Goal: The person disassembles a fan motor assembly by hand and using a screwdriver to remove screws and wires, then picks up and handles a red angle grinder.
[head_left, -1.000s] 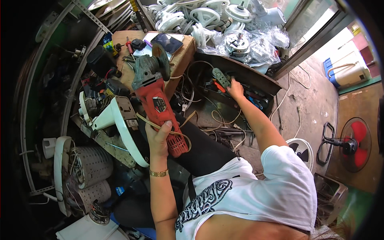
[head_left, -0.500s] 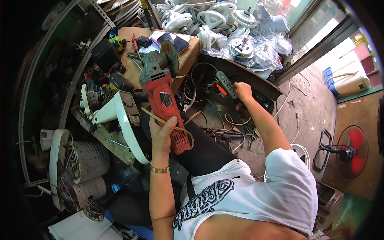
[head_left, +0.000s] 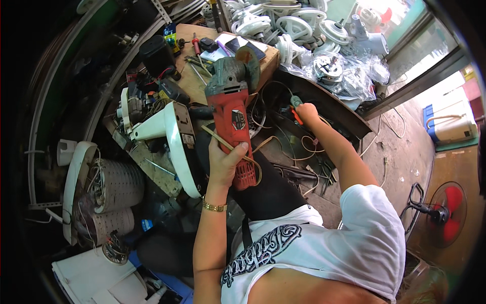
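My left hand (head_left: 226,165) is closed around the rear body of a red angle grinder (head_left: 231,119), its grey gear head and round disc pointing away from me. A tan cord (head_left: 216,137) passes under my left thumb and loops at the grinder's tail. My right hand (head_left: 308,114) reaches out to a dark metal tray (head_left: 349,121), its fingers closed on a green power strip (head_left: 295,100). Just the far end of the strip shows past my knuckles; the rest is hidden. Orange-handled pliers or a similar tool (head_left: 297,117) lie right beside that hand.
A wooden bench (head_left: 192,78) at the far left carries a red screwdriver (head_left: 196,45), a phone (head_left: 252,48) and other tools. White fan parts (head_left: 296,25) are heaped behind the tray. Near my left arm stands a white curved housing (head_left: 182,152). Cords and pliers (head_left: 326,172) litter the floor.
The whole view has shifted, putting most things farther right. My right hand now covers most of the power strip, which earlier showed along its length. The grinder stays in my left hand.
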